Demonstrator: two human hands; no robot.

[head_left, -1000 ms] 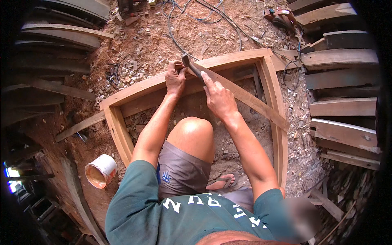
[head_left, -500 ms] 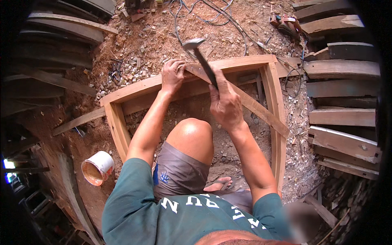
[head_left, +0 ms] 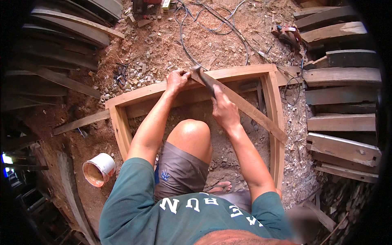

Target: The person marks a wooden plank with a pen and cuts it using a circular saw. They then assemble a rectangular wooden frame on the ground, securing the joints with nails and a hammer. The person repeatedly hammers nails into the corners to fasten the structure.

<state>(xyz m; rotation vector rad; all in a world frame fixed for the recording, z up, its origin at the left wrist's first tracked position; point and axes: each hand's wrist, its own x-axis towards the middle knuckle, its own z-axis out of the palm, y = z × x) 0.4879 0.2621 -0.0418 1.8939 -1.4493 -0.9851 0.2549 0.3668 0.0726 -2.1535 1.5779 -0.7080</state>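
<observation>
- Now my right hand [head_left: 223,111] is closed round the hammer [head_left: 204,79] handle; head is down on the diagonal brace [head_left: 245,107], right at its top end. Half a second ago it was raised above the frame, so that's one blow landed.
- My left hand [head_left: 176,80] stays clamped on the brace end against the top rail of the wooden frame [head_left: 122,130].
- Nail itself too small to see; can't tell if it's seated.
- Frame lies flat on sawdust, paint tin [head_left: 99,169] off its left corner, cables [head_left: 212,24] beyond.
</observation>
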